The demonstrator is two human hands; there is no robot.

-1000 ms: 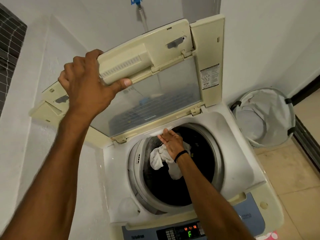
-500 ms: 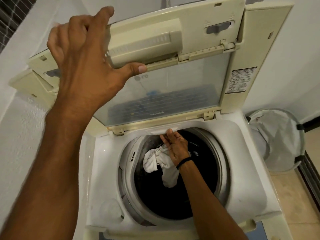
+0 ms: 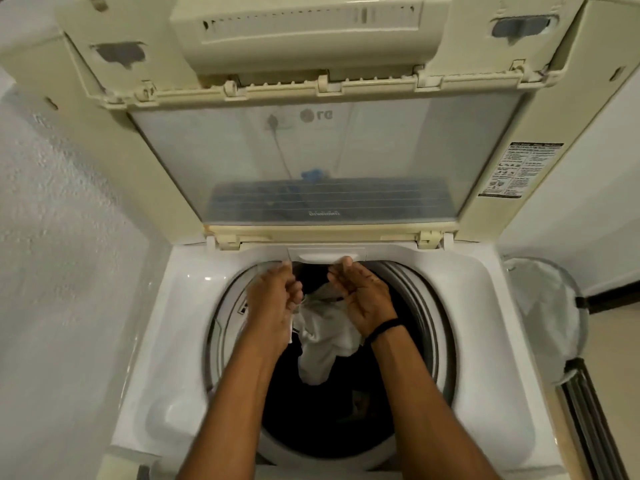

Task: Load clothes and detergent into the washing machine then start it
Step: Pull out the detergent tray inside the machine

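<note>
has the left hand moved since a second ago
Yes. The left hand left the raised lid and came down to the drum mouth beside the right hand.

The left hand (image 3: 273,299) has quit the lid (image 3: 322,157) — down now at the white cloth (image 3: 325,341) beside the right hand (image 3: 363,299); lid stands unheld.

Both bare forearms extend forward, converging slightly. Left grip (image 3: 273,299) and right grip (image 3: 362,299) sit close together, not touching, palms turned toward each other, fingers curled. Left grip slightly motion-blurred; whether either clasps anything cannot be told.
</note>
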